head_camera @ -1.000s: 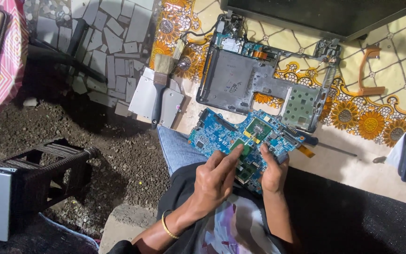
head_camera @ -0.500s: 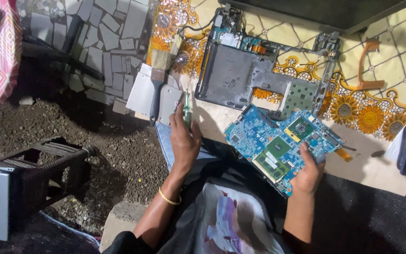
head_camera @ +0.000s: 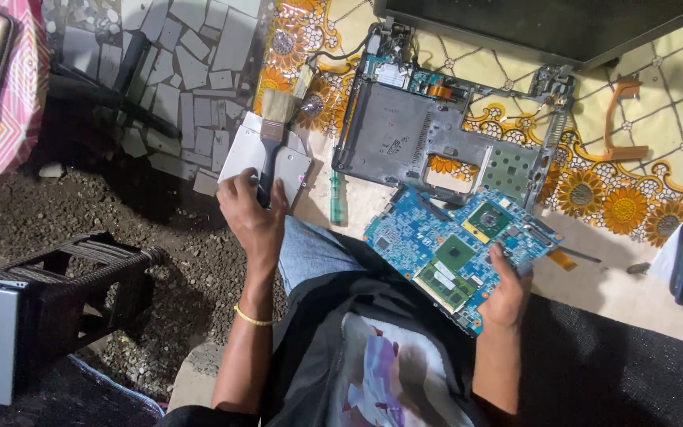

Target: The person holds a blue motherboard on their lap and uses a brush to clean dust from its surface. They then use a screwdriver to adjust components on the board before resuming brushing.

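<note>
The left hand [head_camera: 253, 215] is closed around the black handle of a flat paintbrush with pale bristles [head_camera: 272, 134], which lies over a light grey metal cover plate [head_camera: 240, 150] at the edge of the floral yellow cloth [head_camera: 642, 134]. The right hand [head_camera: 506, 294] grips the lower right edge of a blue laptop circuit board with green chips [head_camera: 456, 249], holding it tilted above the lap, chip side up. By the look of it, the step in hand is taking up the brush to dust the board; bringing the bristles across to the board would call for lifting the brush clear of the plate and keeping the board steady, with a light touch over its small parts.

Just beyond the board lies the grey metal laptop chassis frame [head_camera: 420, 142], near enough that the board's upper corner overlaps it. A green-handled screwdriver [head_camera: 335, 198] lies between brush and board, along the path across. Farther off are the dark laptop screen panel [head_camera: 547, 24], an orange flat ribbon strip [head_camera: 622, 119] and, to the left on gravel ground, a black woven stool [head_camera: 65, 277].
</note>
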